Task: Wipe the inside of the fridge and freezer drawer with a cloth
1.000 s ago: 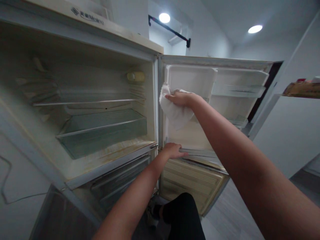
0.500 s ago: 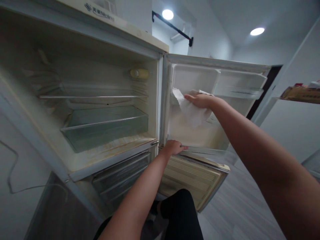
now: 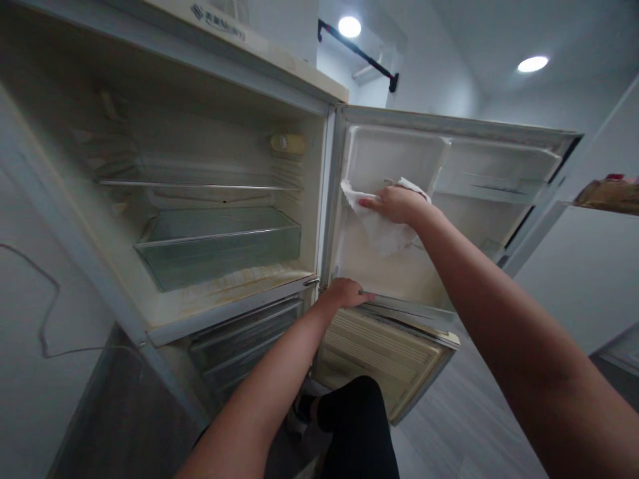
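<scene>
My right hand (image 3: 399, 203) presses a thin white wipe (image 3: 382, 229) against the inner face of the open upper refrigerator door (image 3: 394, 150). The wipe hangs crumpled below the fingers, and one corner sticks out left of them. Lower down, my left hand (image 3: 345, 293) grips the bottom edge of the same door close to the hinge. Its fingertips are partly out of sight behind the edge. To the left stands the refrigerator's open compartment, with a glass shelf (image 3: 200, 184) and a clear drawer (image 3: 224, 256) in it. Yellowish stains mark the compartment floor (image 3: 239, 285).
The lower door (image 3: 384, 352) also stands open beneath the upper one, beside clear freezer drawers (image 3: 244, 346). My knee (image 3: 357, 412) is close to it. A cable (image 3: 54, 293) runs along the left wall. A brown box (image 3: 609, 194) sits on a white surface at right.
The view has shifted slightly, and the upper door's far edge appears farther right. My right hand and the wipe have moved a little left and down across the door panel. My left hand keeps its grip.
</scene>
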{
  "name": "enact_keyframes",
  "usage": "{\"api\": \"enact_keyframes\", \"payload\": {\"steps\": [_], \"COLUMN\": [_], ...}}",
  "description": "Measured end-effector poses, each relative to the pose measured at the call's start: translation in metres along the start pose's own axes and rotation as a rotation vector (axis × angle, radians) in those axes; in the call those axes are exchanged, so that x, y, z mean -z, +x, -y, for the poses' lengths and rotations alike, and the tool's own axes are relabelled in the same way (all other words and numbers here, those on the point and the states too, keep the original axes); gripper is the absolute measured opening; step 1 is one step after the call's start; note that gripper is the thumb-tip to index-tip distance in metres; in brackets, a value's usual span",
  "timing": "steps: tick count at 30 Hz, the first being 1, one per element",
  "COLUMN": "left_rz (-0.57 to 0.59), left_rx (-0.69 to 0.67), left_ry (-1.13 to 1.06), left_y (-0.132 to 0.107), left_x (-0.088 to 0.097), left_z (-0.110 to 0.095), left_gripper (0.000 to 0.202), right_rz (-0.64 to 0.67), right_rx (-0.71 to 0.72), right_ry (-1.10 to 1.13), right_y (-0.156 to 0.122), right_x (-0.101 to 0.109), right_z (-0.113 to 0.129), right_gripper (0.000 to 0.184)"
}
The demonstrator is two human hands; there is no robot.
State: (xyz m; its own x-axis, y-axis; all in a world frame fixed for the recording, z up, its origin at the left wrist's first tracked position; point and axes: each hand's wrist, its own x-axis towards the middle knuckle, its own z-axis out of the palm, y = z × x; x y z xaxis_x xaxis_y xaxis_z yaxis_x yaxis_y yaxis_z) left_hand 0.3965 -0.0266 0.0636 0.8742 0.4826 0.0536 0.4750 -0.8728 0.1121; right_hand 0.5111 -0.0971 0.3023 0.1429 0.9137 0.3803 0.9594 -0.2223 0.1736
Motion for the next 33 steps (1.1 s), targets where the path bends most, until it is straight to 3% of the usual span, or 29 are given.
{"api": "enact_keyframes", "payload": {"steps": [5, 10, 17, 24, 33], "left_rz": [0.008, 0.017, 0.020, -0.057, -0.046], "left_rx": [0.016, 0.026, 0.026, 0.007, 0.084], "left_ry": [-0.024, -0.034, -0.016, -0.028, -0.019], "left_y": [0.001, 0.002, 0.002, -0.003, 0.007], "left_x": [0.002, 0.003, 0.001, -0.002, 0.000], "left_z": [-0.002, -0.004, -0.001, 0.000, -0.015], "left_gripper": [0.080, 0.082, 0.089, 0.087, 0.088], "right_rz": [-0.013, -0.058, -0.137, -0.198, -0.392], "right_rx": [0.007, 0.073, 0.060, 0.126, -0.005], "right_ry": [0.063, 0.090, 0.104, -0.008, -0.280], "right_y": [0.012, 0.024, 0.016, -0.002, -0.032], "right_x": [-0.002, -0.007, -0.014, -0.029, -0.046], "right_z": [0.018, 0.038, 0.047, 0.026, -0.039], "right_gripper": [0.088, 0.071, 0.066, 0.059, 0.064]}}
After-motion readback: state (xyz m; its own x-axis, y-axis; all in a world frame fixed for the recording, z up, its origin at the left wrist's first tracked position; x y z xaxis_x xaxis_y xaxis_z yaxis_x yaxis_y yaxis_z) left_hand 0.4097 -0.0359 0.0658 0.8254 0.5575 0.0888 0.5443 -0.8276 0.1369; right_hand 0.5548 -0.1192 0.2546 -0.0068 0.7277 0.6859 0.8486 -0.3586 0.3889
